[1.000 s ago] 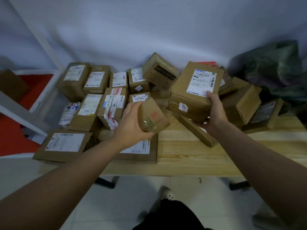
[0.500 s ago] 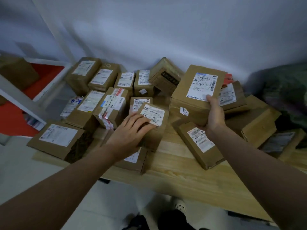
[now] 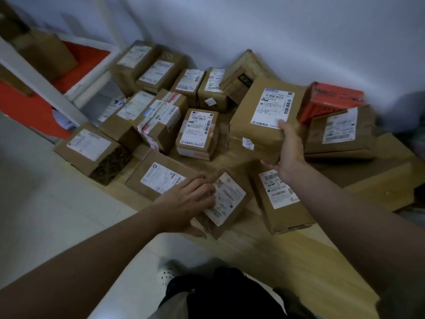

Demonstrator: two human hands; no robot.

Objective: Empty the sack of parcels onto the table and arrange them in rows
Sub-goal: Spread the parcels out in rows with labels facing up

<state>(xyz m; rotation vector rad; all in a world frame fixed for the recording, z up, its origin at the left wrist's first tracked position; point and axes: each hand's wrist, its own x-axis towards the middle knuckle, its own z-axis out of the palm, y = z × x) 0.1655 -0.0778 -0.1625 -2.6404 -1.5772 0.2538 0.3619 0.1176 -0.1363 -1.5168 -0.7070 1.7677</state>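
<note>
Small parcel [image 3: 226,199] now nearer table edge, under left hand [image 3: 190,199]

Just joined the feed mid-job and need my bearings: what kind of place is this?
Probably a small parcel sorting or mail room, not a big warehouse. Many labelled cardboard parcels crowd a wooden table set against a plain white wall, and a white shelf frame stands at the left.

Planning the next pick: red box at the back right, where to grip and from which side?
Grip the red box across its tilted top, from above and front. The wall blocks the rear, a labelled brown parcel leans against its lower front, and the held parcel crowds its left.
</note>
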